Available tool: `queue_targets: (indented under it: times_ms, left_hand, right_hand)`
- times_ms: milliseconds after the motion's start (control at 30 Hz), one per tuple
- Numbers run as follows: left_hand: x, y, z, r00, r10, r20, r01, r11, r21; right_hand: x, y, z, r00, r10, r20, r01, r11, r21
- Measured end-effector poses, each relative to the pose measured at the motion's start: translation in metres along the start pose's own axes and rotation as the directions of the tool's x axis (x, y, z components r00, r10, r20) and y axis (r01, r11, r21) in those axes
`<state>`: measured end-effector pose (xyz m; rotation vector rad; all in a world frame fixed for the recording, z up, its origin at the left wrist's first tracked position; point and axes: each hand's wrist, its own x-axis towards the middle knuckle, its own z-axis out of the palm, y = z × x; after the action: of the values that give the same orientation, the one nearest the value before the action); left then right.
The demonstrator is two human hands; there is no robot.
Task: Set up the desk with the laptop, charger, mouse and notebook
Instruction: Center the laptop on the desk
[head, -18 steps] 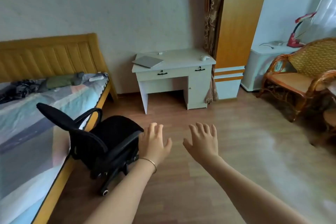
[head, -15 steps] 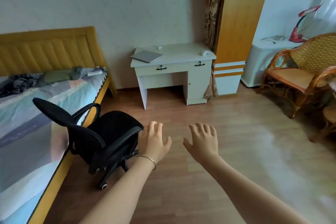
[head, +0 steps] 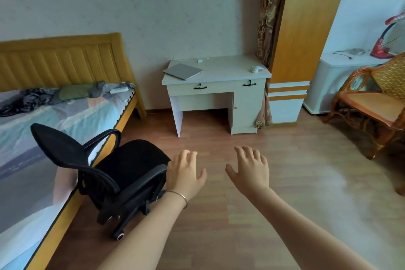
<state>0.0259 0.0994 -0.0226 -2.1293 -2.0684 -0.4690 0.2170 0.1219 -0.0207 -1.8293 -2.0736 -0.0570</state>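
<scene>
The desk (head: 230,68) sits lower in view than before, bearing one laptop (head: 182,71) and one mouse (head: 256,69); both hands (head: 186,173) spread, empty.

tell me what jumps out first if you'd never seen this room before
Two bare hands, the left hand and the right hand, reach out open and empty over the wooden floor in the foreground. Past them, a white desk stands against the far wall with a closed grey laptop at its left end and a white mouse at its right. A black office chair sits at lower left, beside the bed.
</scene>
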Motion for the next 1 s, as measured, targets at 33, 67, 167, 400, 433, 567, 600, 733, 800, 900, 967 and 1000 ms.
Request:
queue_targets:
  times_ms: [33,67,167,400,433,567,600,733,800,900,967,1000]
  left_hand:
    - [0.015,-0.004,0.004,1.0,-0.005,-0.002,0.005,1.0,-0.008]
    - [0.03,-0.009,0.009,1.0,-0.008,-0.004,0.008,1.0,-0.016]
    - [0.082,-0.029,0.029,1.0,0.001,0.005,-0.001,1.0,-0.03]
    - [0.225,-0.084,0.073,1.0,0.005,0.03,-0.002,0.996,-0.088]
    - [0.245,-0.09,0.076,1.0,0.01,0.019,-0.008,0.996,-0.084]
    - [0.316,-0.107,0.086,1.0,0.008,-0.01,-0.009,0.996,-0.091]
    - [0.334,-0.111,0.09,1.0,0.012,-0.022,-0.014,0.996,-0.092]
    - [0.407,-0.127,0.119,1.0,0.013,-0.022,-0.015,0.997,-0.077]
    - [0.447,-0.131,0.137,1.0,0.003,-0.01,-0.004,0.998,-0.061]
    - [0.508,-0.136,0.166,1.0,-0.01,0.017,0.011,0.999,-0.031]
    - [0.552,-0.138,0.181,0.999,-0.018,0.038,0.019,1.0,-0.016]
    - [0.572,-0.139,0.187,0.999,-0.016,0.042,0.016,1.0,-0.002]
  right_hand:
    - [0.014,0.0,0.005,1.0,0.0,0.001,0.0,1.0,0.001]
    - [0.029,0.0,0.011,1.0,0.002,0.0,-0.002,1.0,0.001]
    - [0.081,-0.007,0.032,1.0,0.018,0.017,-0.018,1.0,-0.014]
    - [0.221,-0.027,0.074,0.995,0.082,0.063,-0.08,0.996,-0.039]
    - [0.241,-0.029,0.077,0.994,0.09,0.062,-0.088,0.995,-0.038]
    - [0.312,-0.032,0.09,0.994,0.098,0.058,-0.097,0.995,-0.022]
    - [0.331,-0.031,0.093,0.993,0.101,0.058,-0.1,0.995,-0.02]
    - [0.412,-0.027,0.117,0.992,0.111,0.054,-0.111,0.994,-0.011]
    - [0.454,-0.023,0.137,0.993,0.099,0.066,-0.099,0.995,0.001]
    - [0.518,-0.009,0.171,0.992,0.084,0.097,-0.086,0.996,0.016]
    - [0.564,0.0,0.19,0.987,0.095,0.131,-0.1,0.994,0.037]
    - [0.586,0.004,0.198,0.986,0.09,0.139,-0.097,0.995,0.04]
